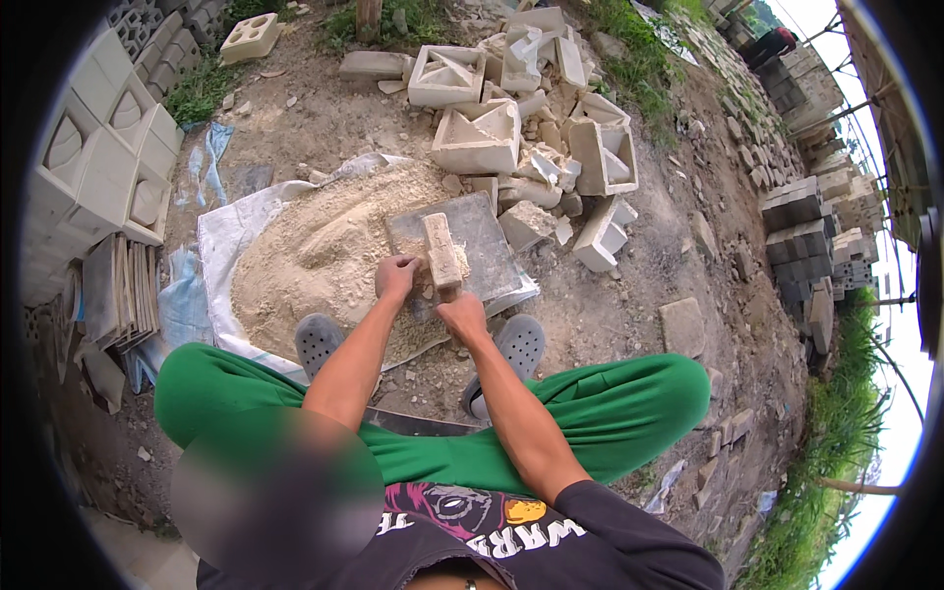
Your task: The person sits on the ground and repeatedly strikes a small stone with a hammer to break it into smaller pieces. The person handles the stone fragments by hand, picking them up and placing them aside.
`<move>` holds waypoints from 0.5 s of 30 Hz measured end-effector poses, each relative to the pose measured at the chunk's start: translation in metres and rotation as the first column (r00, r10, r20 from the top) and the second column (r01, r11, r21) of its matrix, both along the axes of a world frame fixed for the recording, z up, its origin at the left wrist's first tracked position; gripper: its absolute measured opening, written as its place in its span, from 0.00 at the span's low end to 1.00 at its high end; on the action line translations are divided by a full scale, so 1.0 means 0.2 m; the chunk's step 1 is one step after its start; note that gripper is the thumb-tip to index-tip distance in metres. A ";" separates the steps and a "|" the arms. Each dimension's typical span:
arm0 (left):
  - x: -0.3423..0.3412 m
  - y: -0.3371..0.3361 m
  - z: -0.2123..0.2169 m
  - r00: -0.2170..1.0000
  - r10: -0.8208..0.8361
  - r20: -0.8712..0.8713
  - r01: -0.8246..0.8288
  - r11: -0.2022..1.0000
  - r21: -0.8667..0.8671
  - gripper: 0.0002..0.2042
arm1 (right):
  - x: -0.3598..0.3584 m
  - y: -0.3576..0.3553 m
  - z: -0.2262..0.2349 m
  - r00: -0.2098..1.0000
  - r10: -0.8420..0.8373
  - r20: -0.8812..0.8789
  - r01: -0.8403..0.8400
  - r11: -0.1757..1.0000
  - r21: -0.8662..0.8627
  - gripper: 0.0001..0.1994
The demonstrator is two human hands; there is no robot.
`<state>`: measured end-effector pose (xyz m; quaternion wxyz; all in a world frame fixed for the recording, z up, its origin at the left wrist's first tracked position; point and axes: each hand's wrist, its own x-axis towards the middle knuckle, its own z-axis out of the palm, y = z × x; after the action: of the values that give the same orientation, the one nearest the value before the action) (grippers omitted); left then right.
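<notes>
My right hand [462, 315] is closed round the short handle of a dusty, block-headed mallet [442, 246], which looks wooden. Its long head lies over a flat grey slab [492, 258], pointing away from me. Just left of the mallet, my left hand [397, 277] has its fingers pinched together low over the slab's edge. Whatever is between those fingers is too small to make out. Pale crumbs lie on the slab around the mallet head. A wide heap of sandy, crushed material [305, 246] spreads to the left on a white sheet [218, 241].
Broken pale vent blocks [477, 138] and rubble pile up beyond the slab. Stacked blocks [108, 128] and thin boards [123, 290] stand at left; grey blocks [798, 231] are stacked far right. My feet, in grey clogs [519, 346], flank the work spot.
</notes>
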<state>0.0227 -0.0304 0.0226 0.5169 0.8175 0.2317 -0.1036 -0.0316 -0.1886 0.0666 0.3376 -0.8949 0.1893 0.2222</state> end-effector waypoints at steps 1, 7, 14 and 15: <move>-0.01 0.02 -0.03 1.000 0.028 -0.003 -0.028 0.999 -0.025 0.12 | -0.03 0.00 -0.01 0.999 -0.032 0.016 0.031 0.999 0.038 0.20; 0.00 0.03 -0.02 0.999 0.035 -0.019 -0.037 0.992 -0.122 0.11 | 0.12 -0.04 0.31 0.992 -0.106 0.074 0.086 0.968 0.236 0.15; -0.19 0.00 -0.03 0.996 -0.043 0.077 0.033 0.992 0.122 0.17 | 0.22 0.01 0.68 0.915 -0.133 0.381 0.054 0.976 0.210 0.15; -0.22 -0.03 -0.01 0.993 -0.102 0.065 0.092 0.985 0.143 0.17 | 0.22 0.00 0.61 0.919 -0.118 0.375 0.041 0.977 0.208 0.15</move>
<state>-0.0215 -0.0357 0.0198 0.4608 0.8652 0.1796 -0.0828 0.0120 -0.1889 0.1886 0.4635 -0.8749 0.1329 0.0455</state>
